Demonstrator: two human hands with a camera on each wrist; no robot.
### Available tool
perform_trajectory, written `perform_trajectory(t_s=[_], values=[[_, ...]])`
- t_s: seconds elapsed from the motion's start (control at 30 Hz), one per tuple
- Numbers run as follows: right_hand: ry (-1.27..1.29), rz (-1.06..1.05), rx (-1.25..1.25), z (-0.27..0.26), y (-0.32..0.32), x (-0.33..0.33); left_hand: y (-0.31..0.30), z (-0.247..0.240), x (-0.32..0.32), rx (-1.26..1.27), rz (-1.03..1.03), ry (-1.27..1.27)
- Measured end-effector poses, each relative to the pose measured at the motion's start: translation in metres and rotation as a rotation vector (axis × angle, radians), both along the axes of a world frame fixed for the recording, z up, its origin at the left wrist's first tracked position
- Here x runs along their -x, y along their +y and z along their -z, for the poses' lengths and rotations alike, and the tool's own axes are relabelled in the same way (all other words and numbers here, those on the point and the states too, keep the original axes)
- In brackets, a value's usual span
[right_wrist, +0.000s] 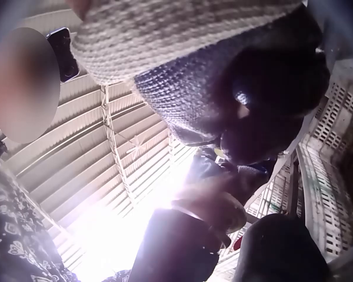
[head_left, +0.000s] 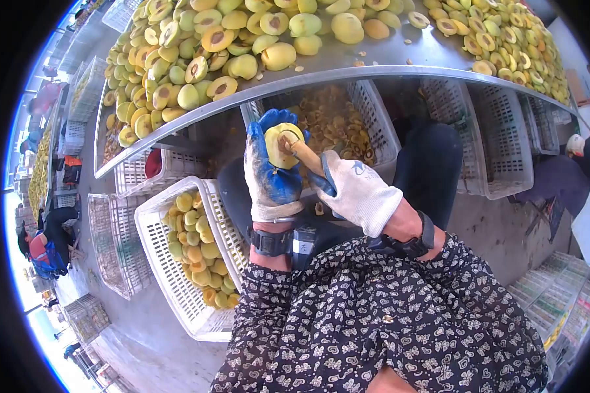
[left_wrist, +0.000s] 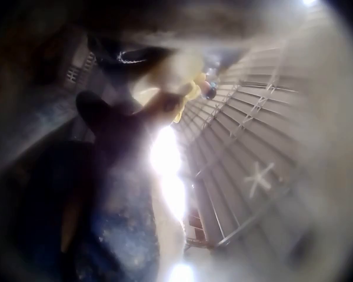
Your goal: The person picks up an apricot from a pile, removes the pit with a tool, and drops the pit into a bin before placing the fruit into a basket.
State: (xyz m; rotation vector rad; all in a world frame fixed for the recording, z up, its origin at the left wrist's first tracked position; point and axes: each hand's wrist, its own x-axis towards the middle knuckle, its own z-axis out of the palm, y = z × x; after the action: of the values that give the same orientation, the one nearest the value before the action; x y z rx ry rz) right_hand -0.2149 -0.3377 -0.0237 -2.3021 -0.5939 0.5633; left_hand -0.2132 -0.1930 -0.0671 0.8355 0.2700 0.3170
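In the head view the left hand, in a white glove with blue coating, grips a yellow-green fruit. The gloved right hand holds a wooden-handled tool, its end against the fruit's face. The left wrist view is hazy; the fruit shows pale near its top, with the dark shape of a hand below. In the right wrist view the right glove fills the top, its fingers in shadow, and the tool is hidden.
Halved fruits lie heaped on a metal table in front. Under its edge stands a crate of cut pieces. A white crate of fruit stands at left, and empty crates at right.
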Motion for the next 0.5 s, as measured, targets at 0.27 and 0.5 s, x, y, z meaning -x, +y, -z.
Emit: perform_trajectory(t_s=[0.27,0.5], values=[[0.001,0.027,0.002,0.027,0.007,0.025,-0.006,0.006,0.005,-0.034,-0.059,0.244],[0.146,-0.005,0.074,0.035,0.011,0.02,0.005,0.038,0.01,-0.087,0.011,0.244]])
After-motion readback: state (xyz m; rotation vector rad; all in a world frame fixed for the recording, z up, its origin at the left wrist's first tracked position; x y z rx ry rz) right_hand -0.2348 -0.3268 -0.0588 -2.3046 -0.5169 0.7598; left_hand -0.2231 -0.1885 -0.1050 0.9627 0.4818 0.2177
